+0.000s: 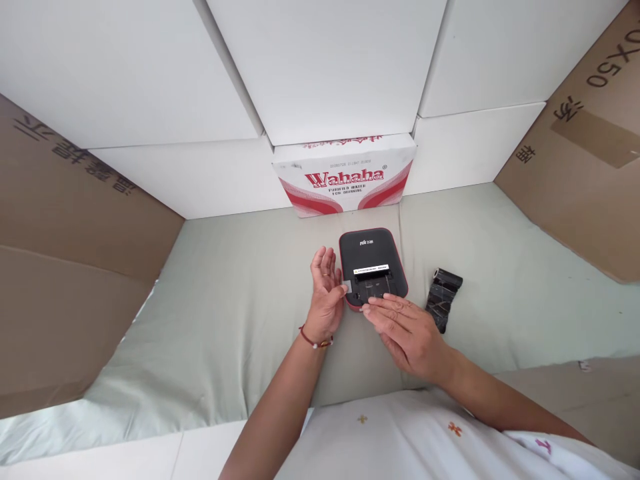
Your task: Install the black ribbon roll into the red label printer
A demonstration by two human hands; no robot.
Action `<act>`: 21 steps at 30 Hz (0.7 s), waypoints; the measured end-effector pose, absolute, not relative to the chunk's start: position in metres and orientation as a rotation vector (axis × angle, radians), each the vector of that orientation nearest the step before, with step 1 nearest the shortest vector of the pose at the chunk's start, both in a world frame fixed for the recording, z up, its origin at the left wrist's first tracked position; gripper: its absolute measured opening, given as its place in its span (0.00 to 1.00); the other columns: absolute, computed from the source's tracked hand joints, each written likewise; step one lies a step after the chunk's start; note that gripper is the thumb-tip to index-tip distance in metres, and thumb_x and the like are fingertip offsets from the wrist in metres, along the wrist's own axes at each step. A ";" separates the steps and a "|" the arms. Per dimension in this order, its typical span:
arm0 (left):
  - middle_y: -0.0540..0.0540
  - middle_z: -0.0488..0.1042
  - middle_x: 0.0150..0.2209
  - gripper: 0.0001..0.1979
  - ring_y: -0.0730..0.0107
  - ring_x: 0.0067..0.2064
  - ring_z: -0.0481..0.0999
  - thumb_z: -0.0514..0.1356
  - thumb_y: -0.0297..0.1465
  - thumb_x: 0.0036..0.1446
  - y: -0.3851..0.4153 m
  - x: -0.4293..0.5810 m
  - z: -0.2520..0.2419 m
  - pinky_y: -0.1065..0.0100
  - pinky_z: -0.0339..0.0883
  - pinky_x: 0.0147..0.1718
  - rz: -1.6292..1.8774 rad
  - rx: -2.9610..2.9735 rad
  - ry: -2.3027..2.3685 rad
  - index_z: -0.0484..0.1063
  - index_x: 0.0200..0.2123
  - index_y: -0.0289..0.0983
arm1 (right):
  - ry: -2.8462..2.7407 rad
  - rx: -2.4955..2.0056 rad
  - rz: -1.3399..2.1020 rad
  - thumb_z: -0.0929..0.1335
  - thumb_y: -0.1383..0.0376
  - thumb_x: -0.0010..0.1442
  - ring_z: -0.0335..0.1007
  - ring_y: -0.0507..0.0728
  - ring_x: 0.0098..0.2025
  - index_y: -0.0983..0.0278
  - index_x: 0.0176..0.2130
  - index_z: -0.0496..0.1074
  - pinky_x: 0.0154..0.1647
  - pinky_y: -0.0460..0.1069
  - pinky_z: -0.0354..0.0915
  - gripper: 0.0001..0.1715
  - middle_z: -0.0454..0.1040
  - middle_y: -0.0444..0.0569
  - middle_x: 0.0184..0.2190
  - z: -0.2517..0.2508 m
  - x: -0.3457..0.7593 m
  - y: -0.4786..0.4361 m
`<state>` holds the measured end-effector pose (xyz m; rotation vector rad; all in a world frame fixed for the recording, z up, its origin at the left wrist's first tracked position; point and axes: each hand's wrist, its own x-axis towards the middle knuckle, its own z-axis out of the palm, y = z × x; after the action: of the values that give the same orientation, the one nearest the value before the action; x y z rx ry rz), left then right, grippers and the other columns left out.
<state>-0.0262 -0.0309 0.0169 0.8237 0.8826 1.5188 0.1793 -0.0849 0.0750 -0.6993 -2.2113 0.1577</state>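
Observation:
A black label printer (371, 253) with a red rim lies flat on the pale green cloth. At its near end is an uncovered compartment (373, 288), below a white warning strip (371, 269). My left hand (326, 293) is open beside the printer, its fingers stretched upward and its thumb on a small grey tab (347, 287) at the left edge. Over the near end lies my right hand (407, 327), fingers extended and close together, the tips at the compartment. They partly cover it, so what they touch inside is hidden. A black ribbon roll (443, 297), partly unwound, rests right of my right hand.
Behind the printer stands a white and red Wahaha water carton (345, 180) against stacked white boxes (340, 67). Brown cardboard boxes flank the cloth (250, 280) at left (65, 267) and right (575, 173). The cloth's near edge drops toward a tiled floor.

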 end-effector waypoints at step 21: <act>0.50 0.64 0.74 0.33 0.55 0.79 0.58 0.76 0.39 0.51 -0.033 -0.017 0.004 0.53 0.56 0.77 1.478 0.725 0.789 0.68 0.58 0.54 | -2.193 -0.903 0.246 0.65 0.70 0.76 0.88 0.57 0.47 0.59 0.60 0.80 0.50 0.51 0.81 0.20 0.89 0.50 0.50 0.120 0.184 -0.035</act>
<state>-0.0168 -0.0325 0.0041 0.7246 0.7888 1.4780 0.1840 -0.0354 0.1204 -0.9035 -2.1926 0.2462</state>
